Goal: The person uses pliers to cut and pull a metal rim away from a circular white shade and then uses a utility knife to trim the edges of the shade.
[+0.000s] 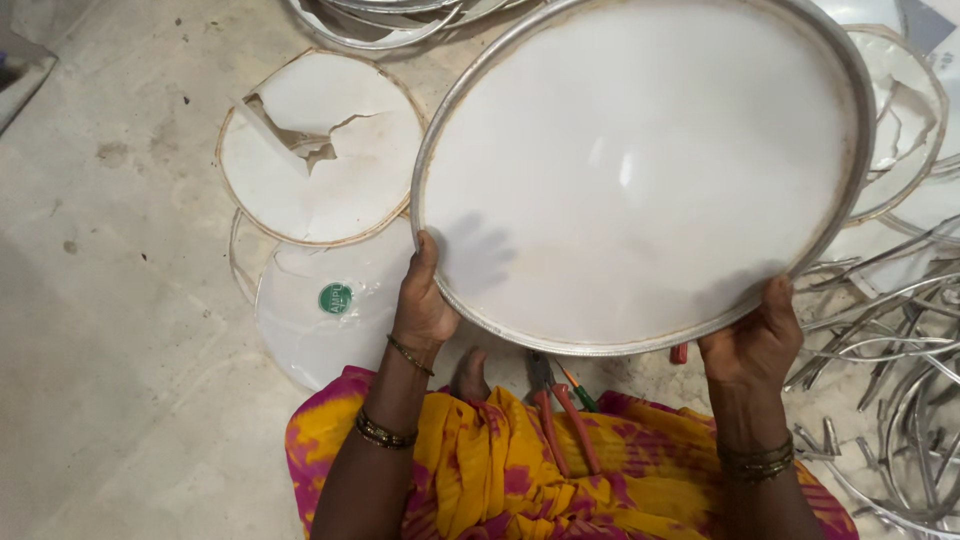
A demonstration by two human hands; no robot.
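While the head camera looks down, both hands hold up a large round drum head (640, 170), a white skin stretched in a thin metal hoop. The left hand (425, 305) is closed on the lower left rim, with the thumb lying on the white face and the fingers hidden behind it. The right hand (755, 340) is closed on the lower right rim in the same way, thumb in front. The drum head is lifted above the floor and above the person's lap, and its white face is turned to the camera. It looks like an oval, with the long axis running from the lower left to the upper right; the upper edge leans away from the person.

On the lap, on the yellow and pink cloth (480, 470), lies a pair of pliers with orange handles (560, 415); its handles point toward the person. Just beside it a tool with a green handle (582, 395) shows partly.

On the concrete floor (110, 250) to the left lies a torn white skin (320, 145), round and cracked near the top. Below it lies a clear round sheet with a green sticker (320, 320). To the right, bent metal hoops (890, 330) lie in a heap.
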